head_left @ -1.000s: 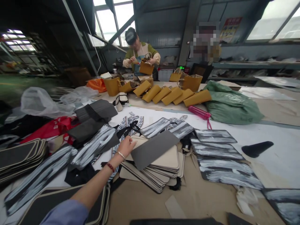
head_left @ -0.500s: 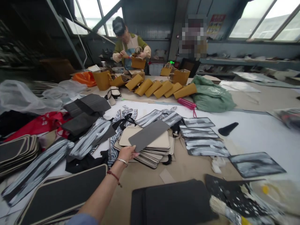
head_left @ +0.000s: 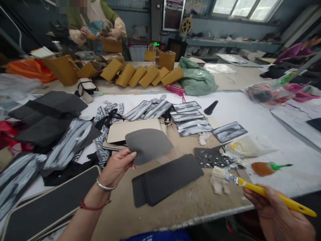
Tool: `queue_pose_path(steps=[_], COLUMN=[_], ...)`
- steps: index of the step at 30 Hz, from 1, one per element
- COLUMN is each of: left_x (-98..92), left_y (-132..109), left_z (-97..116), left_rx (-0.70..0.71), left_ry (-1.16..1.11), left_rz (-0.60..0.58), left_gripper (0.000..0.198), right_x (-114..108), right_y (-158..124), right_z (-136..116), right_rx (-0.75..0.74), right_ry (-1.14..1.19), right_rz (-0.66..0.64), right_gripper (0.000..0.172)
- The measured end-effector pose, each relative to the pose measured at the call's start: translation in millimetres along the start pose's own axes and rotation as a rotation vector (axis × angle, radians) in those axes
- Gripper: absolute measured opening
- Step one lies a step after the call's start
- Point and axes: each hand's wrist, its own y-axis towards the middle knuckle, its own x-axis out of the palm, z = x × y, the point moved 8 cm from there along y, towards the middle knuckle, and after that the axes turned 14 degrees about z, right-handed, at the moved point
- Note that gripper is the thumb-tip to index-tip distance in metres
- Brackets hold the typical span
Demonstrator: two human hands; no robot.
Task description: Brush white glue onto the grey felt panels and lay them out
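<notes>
My left hand [head_left: 119, 167] pinches the near left edge of a dark grey panel [head_left: 149, 145], thumb on top. The panel is held up and partly covers a stack of cream panels [head_left: 134, 127]. In my right hand [head_left: 278, 211] is a paintbrush [head_left: 260, 190] with a yellow handle, its pale bristles pointing left. Those bristles are over the near edge of a black sheet spattered with white [head_left: 213, 156]. Between my hands lies a pile of dark panels [head_left: 168, 179] on the brown work surface.
Dark pieces streaked with white [head_left: 194, 127] lie beyond, with another one [head_left: 230, 131] to their right. Dark cream-edged panels [head_left: 50, 204] are stacked near left. Mustard bags [head_left: 140, 76] line the far side, where a co-worker [head_left: 97, 26] handles one. An orange-brown pot [head_left: 263, 168] stands at right.
The view has swung right and down. My left hand has brought the grey panel nearer, off the cream stack. My right hand with the paintbrush has come into view.
</notes>
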Motion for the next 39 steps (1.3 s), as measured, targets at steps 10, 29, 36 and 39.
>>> queue_pose_path(steps=[10, 29, 36, 39], left_x=[47.1, -2.2, -13.1, -24.0], left_y=[-34.9, -35.8, -37.6, -42.3], left_z=[-10.9, -196.3, -196.2, -172.1], left_rx=[-0.126, -0.381, -0.332, -0.071], left_ry=[0.029, 0.365, 0.48, 0.726], left_rz=[-0.259, -0.021, 0.092, 0.182], left_gripper=[0.018, 0.046, 0.032, 0.019], right_x=[-7.0, -5.2, 29.5, 46.6], right_y=[-5.7, -9.3, -36.4, -55.6], right_z=[-13.9, 13.9, 45.9, 60.6], right_rx=[0.014, 0.071, 0.095, 0.098], right_ry=[0.105, 0.043, -0.075, -0.159], right_rz=[0.041, 0.091, -0.081, -0.157], right_gripper=[0.027, 0.037, 0.033, 0.034])
